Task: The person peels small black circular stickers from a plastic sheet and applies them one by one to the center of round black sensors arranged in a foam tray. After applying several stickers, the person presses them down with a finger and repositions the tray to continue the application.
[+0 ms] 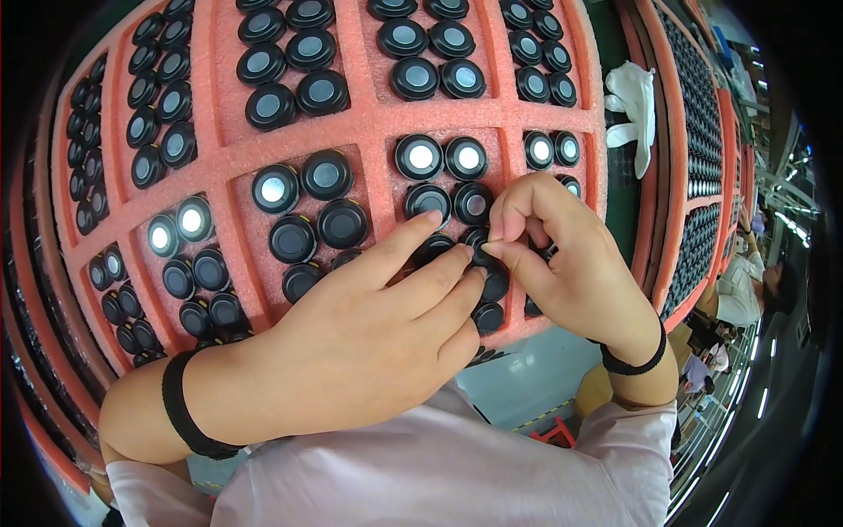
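Note:
A pink foam tray (307,133) lies before me, divided into compartments. Round black parts stand in pairs of rows inside them. Many of these, such as one black part with a silver disc on top (419,156), have bright centres; nearer ones, like a plain dark-topped part (342,223), do not. My left hand (369,329) reaches across the near compartments, fingers spread, fingertips resting on or just over the parts. Beside it, my right hand (562,259) pinches thumb and forefinger together above a black part. Whatever lies in that pinch is too small to make out.
White gloves (632,110) lie right of the tray. Farther right stands another pink-framed tray (669,220) full of dark parts. More foam layers (53,351) are stacked at the left. A person in white (742,290) is at the far right.

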Action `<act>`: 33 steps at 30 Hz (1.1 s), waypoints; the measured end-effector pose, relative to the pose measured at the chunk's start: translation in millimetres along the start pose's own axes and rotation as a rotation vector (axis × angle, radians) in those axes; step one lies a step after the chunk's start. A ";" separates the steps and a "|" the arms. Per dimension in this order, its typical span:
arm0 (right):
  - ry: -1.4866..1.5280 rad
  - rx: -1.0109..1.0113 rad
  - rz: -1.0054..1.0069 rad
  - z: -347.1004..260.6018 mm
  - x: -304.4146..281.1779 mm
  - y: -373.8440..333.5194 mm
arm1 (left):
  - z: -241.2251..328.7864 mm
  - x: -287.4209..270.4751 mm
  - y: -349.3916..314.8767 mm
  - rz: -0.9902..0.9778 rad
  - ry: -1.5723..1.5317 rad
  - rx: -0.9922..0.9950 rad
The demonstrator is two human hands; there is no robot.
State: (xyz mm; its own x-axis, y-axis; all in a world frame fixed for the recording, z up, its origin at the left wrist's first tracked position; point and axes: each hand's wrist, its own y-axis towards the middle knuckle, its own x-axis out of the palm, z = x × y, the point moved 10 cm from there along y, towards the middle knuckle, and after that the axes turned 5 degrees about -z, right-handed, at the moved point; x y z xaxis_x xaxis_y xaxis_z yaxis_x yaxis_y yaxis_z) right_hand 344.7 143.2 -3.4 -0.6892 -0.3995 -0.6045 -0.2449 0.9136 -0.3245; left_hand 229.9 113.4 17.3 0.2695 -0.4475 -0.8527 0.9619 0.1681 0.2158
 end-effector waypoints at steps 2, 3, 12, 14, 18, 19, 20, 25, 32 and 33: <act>0.000 0.004 -0.001 0.2 0.0 0.2 | 0.0 -0.4 -0.1 0.006 0.000 0.000; -0.005 0.002 0.000 -0.1 0.0 0.2 | 0.1 -0.4 -0.1 0.007 0.000 -0.001; -0.023 0.008 0.006 0.6 0.8 0.3 | 0.1 0.0 -0.1 0.002 -0.005 -0.004; -0.021 0.011 0.006 1.0 1.2 0.3 | -0.1 -0.5 -0.3 0.010 -0.011 -0.007; -0.021 0.019 0.006 2.6 1.8 0.2 | -0.2 -0.3 -0.7 0.012 -0.004 -0.005; -0.020 0.017 0.017 2.5 1.0 0.0 | -0.3 -0.5 -0.6 0.013 -0.004 -0.005; -0.020 0.015 0.028 2.3 0.3 -0.4 | -0.6 -0.1 -0.3 0.006 -0.009 -0.005; -0.015 -0.002 0.119 -2.5 -9.0 -2.3 | -0.9 -2.3 0.1 0.005 -0.030 0.009; 0.189 -0.077 0.115 -22.8 -13.2 -23.5 | -16.6 -18.3 -1.1 0.068 -0.236 -0.067; 0.259 -0.098 0.097 -27.1 -12.4 -25.3 | -20.5 -20.2 -1.8 0.083 -0.262 -0.096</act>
State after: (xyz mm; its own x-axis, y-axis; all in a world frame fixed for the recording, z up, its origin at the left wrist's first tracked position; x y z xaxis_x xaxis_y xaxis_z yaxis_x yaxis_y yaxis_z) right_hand 341.0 127.2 32.1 -0.8605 -0.2889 -0.4196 -0.2254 0.9545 -0.1952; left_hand 221.8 140.2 24.4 0.3620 -0.6383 -0.6794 0.9306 0.2904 0.2230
